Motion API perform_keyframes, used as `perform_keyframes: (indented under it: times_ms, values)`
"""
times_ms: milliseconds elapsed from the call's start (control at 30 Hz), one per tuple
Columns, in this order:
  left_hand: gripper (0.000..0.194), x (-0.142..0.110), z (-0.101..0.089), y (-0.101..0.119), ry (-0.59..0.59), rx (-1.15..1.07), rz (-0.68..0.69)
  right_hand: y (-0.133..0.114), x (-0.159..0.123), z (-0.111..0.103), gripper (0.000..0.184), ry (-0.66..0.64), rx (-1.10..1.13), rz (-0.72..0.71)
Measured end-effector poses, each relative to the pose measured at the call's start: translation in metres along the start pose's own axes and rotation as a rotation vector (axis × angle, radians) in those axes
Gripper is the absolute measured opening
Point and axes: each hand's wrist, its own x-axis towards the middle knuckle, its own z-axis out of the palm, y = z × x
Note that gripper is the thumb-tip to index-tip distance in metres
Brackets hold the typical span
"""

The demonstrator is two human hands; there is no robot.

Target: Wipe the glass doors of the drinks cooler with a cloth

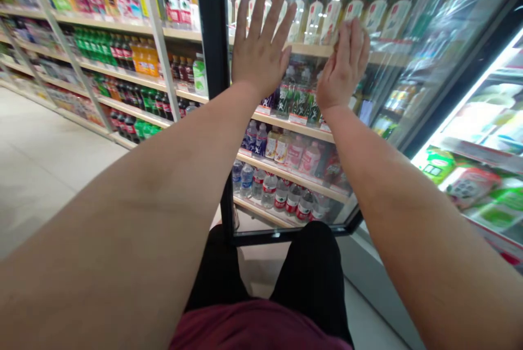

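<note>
A glass cooler door (292, 236) with a black frame stands swung open before me. My left hand (261, 47) lies against its pane, fingers stretched and spread, holding nothing. To the right, my right hand (345, 64) is at the same glass with its fingers close together and bent. Something pale shows at its fingertips, but most of it is hidden, and I cannot make out what it is. Through the pane, bottles with white labels (314, 14) stand in a row behind both hands.
On the right, the lit cooler (482, 145) holds green and red packages (469, 183). Drink shelves (114, 23) run along the left beside the pale floor (32, 159). Low behind the glass are water bottles (269, 189). My knees (314, 252) are close to the door's bottom edge.
</note>
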Motion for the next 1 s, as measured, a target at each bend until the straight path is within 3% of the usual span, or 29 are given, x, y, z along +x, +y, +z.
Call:
perform_keyframes:
  times_ms: [167, 233, 367, 567, 733, 800, 933, 1000]
  values:
    - [0.074, -0.001, 0.0, 0.001, 0.005, -0.032, 0.009, -0.004, -0.007, -0.005, 0.068, -0.22, 0.023, -0.203]
    - [0.075, -0.001, 0.0, -0.001, 0.0, -0.021, 0.002, -0.003, -0.007, -0.005, 0.069, -0.222, 0.031, -0.178]
    - [0.071, 0.0, 0.003, -0.006, 0.005, -0.029, -0.002, 0.002, -0.006, -0.001, 0.07, -0.07, 0.016, -0.002]
    - [0.073, -0.001, 0.003, -0.003, 0.007, 0.02, 0.03, -0.002, -0.013, -0.009, 0.073, -0.263, -0.005, -0.194]
    - [0.071, -0.001, 0.002, -0.001, 0.002, 0.075, 0.037, 0.005, -0.009, 0.001, 0.077, -0.062, 0.009, 0.029]
    - [0.07, -0.001, 0.003, -0.001, 0.01, 0.101, 0.043, 0.005, -0.01, -0.001, 0.078, -0.055, 0.017, 0.047]
    - [0.07, -0.002, 0.003, -0.002, 0.015, 0.11, 0.057, -0.003, -0.018, -0.01, 0.077, -0.261, -0.001, -0.196]
    - [0.071, -0.002, 0.003, -0.002, 0.01, 0.093, 0.053, -0.003, -0.02, -0.009, 0.073, -0.277, -0.015, -0.231]
